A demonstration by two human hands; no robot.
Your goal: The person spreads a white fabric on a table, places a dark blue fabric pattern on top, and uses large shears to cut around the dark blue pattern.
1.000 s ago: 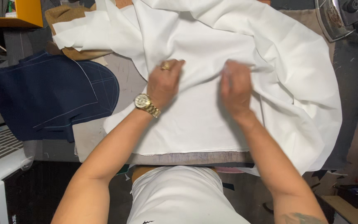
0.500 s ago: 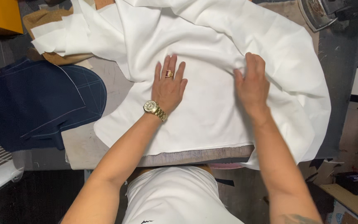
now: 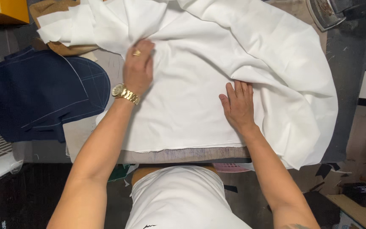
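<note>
A large white cloth (image 3: pixel 200 85) covers most of the padded work table (image 3: pixel 178 154), lying spread from the near edge to the far one and beyond the picture's top. Its near hem runs roughly left to right, parallel to the table's front edge and just inside it; the cloth's long axis cannot be told, since the far part is out of view. The middle lies flat and smooth, while the right side is bunched in loose folds that spill over the table's right corner, and the upper left is gathered in crumpled layers.

To the left, a dark navy cut piece of fabric (image 3: pixel 39 95) with pale stitching lines lies on the table, its rounded end pointing right, toward the white cloth and just beside it. A tan piece of cloth (image 3: pixel 60 46) shows under the white folds at the top left. An iron (image 3: pixel 325 12) sits at the top right corner, well apart from both hands.

The left hand (image 3: pixel 138 70), with a gold wristwatch (image 3: pixel 125 93) and a ring, is closed on a fold of the white cloth at its upper left, fingers curled into the fabric. The right hand (image 3: pixel 239 106) lies flat and released, palm down, fingers together pointing away, pressing on the cloth right of centre
</note>
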